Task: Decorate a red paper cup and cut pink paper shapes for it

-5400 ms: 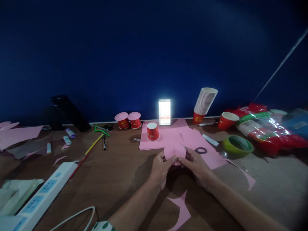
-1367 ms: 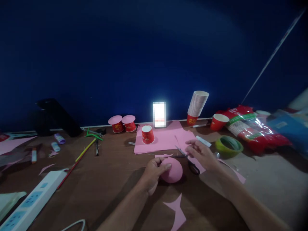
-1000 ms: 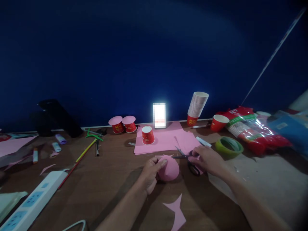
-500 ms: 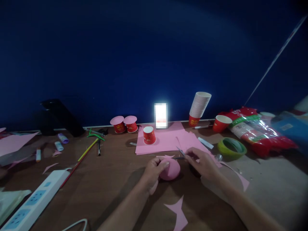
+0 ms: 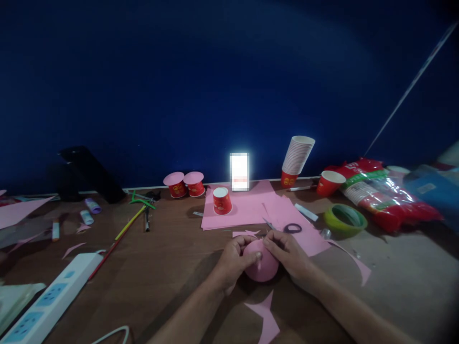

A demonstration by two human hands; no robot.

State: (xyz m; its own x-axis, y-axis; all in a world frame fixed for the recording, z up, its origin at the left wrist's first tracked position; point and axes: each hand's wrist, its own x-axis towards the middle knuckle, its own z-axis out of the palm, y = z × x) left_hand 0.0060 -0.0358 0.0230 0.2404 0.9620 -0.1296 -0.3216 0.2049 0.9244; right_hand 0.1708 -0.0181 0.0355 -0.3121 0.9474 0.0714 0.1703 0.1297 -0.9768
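Observation:
Between my hands is a round pink paper disc (image 5: pixel 263 268), held above the brown table. My left hand (image 5: pixel 234 263) pinches its left side, thumb on the face and fingers behind. My right hand (image 5: pixel 289 255) grips its upper right edge between thumb and fingers. Scissors (image 5: pixel 292 228) lie just beyond my right hand, one dark handle loop showing on pink paper. Past them an upside-down red paper cup (image 5: pixel 223 201) stands on pink sheets (image 5: pixel 247 210). A cut pink scrap (image 5: pixel 265 315) lies nearer to me.
Two red cups topped with pink discs (image 5: pixel 194 184) stand at the back. On the right are a leaning cup stack (image 5: pixel 298 155), a yellow-green tape roll (image 5: pixel 344 220) and a red plastic package (image 5: pixel 387 193). A white power strip (image 5: pixel 53 296) lies left.
My right hand has let go of the scissors, which now rest on the paper, and has moved left to take the disc's edge. The disc has shifted slightly right and toward me.

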